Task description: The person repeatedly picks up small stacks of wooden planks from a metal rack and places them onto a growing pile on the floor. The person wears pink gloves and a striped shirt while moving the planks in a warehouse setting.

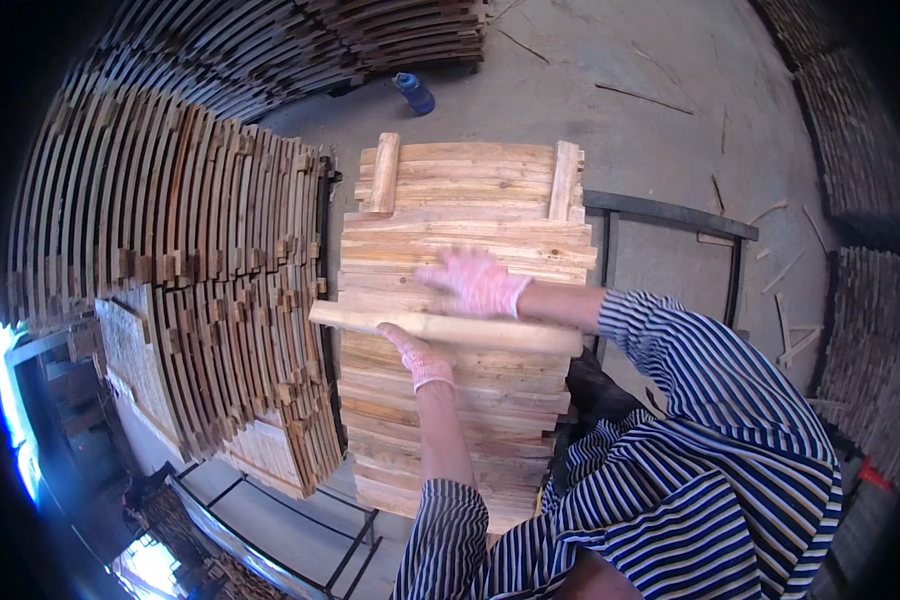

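My left hand (420, 360), in a pink-and-white glove with bare fingertips, grips a pale loose wooden plank (510, 331) from its near side. The plank lies slantwise across a stack of wooden boards (470, 390) and looks slightly blurred. Just beyond it, my right hand (475, 283), gloved the same way and blurred by motion, is over the boards with its fingers stretched out. Whether its palm touches the wood I cannot tell. Two short cross pieces, a left batten (385, 172) and a right batten (564, 180), lie across the far boards.
Tall stacks of slatted wooden panels (170, 200) stand close on the left, with more stacks (870, 330) at the far right. A dark metal frame (670, 205) is right of the boards. A blue bottle (414, 93) stands on the floor behind, among scattered wood strips (642, 97).
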Demonstrator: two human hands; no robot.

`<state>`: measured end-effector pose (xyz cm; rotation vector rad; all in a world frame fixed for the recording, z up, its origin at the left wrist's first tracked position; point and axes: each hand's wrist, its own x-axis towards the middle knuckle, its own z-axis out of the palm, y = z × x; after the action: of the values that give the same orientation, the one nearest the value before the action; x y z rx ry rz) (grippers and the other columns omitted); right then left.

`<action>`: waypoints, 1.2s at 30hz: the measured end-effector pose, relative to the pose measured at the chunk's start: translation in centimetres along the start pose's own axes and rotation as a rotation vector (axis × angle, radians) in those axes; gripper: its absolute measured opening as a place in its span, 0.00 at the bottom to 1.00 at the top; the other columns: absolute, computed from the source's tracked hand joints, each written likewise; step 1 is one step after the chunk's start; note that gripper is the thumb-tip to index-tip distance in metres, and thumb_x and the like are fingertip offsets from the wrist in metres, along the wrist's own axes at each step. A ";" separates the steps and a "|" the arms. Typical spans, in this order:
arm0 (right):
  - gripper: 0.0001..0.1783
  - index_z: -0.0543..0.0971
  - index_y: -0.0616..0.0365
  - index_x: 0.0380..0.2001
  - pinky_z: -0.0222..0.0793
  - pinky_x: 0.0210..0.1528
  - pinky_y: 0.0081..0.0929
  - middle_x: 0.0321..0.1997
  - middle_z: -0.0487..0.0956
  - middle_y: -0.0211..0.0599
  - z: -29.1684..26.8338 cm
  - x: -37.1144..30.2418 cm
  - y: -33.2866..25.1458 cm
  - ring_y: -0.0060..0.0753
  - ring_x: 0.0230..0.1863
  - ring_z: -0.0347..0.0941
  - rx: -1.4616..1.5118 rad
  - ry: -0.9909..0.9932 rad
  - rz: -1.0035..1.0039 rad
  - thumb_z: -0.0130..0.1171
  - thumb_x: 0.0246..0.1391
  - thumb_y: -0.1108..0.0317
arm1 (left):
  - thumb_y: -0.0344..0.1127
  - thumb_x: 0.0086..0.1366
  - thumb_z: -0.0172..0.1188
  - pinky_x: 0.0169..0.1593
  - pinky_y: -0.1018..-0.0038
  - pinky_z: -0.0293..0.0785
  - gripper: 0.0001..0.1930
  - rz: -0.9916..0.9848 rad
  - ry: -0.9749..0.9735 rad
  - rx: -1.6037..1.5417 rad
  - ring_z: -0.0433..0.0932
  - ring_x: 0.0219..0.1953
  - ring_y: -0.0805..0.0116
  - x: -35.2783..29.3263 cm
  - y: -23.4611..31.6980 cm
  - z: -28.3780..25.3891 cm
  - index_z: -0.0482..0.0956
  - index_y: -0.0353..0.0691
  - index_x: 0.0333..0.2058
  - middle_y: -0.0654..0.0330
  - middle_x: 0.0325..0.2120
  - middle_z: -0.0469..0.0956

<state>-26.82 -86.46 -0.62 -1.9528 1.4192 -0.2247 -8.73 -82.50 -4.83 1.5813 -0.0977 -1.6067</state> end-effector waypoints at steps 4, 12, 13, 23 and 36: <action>0.39 0.62 0.35 0.73 0.66 0.66 0.47 0.67 0.69 0.50 1.7 -2.5 1.1 0.58 0.65 0.68 0.306 -0.050 -0.091 0.61 0.58 0.54 | 0.81 0.64 0.36 0.70 0.44 0.58 0.50 -0.135 -0.113 -0.236 0.58 0.71 0.48 -1.1 1.5 4.9 0.57 0.49 0.72 0.52 0.71 0.57; 0.38 0.65 0.29 0.71 0.71 0.61 0.43 0.61 0.72 0.50 0.1 -4.0 0.6 0.56 0.59 0.72 0.324 -0.034 -0.042 0.63 0.57 0.59 | 0.76 0.67 0.40 0.68 0.48 0.62 0.43 -0.104 -0.251 -0.274 0.66 0.67 0.52 0.5 3.1 3.4 0.64 0.49 0.68 0.55 0.67 0.67; 0.37 0.65 0.28 0.71 0.72 0.59 0.43 0.58 0.74 0.50 0.1 -4.0 0.8 0.56 0.58 0.73 0.327 -0.007 -0.037 0.63 0.58 0.58 | 0.74 0.68 0.41 0.69 0.48 0.61 0.43 -0.085 -0.268 -0.270 0.65 0.67 0.52 0.9 3.0 3.4 0.63 0.48 0.69 0.54 0.67 0.66; 0.22 0.78 0.34 0.60 0.74 0.54 0.41 0.49 0.79 0.40 -7.1 5.8 14.0 0.48 0.51 0.77 0.028 0.306 0.040 0.58 0.61 0.58 | 0.70 0.45 0.73 0.73 0.39 0.36 0.72 0.495 -0.009 1.875 0.36 0.74 0.29 1.7 -1.2 2.1 0.37 0.33 0.74 0.30 0.72 0.39; 0.23 0.76 0.49 0.60 0.65 0.66 0.39 0.62 0.76 0.42 3.6 5.8 11.2 0.46 0.63 0.70 -0.077 0.425 -0.089 0.46 0.64 0.66 | 0.65 0.42 0.76 0.76 0.50 0.37 0.70 0.791 -0.026 1.532 0.39 0.76 0.39 3.6 -1.4 -5.2 0.44 0.37 0.74 0.36 0.73 0.45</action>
<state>-31.35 -91.74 -11.73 -2.1179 1.6237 -0.6680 -4.39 -81.18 -9.47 2.0400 -2.0549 -0.7502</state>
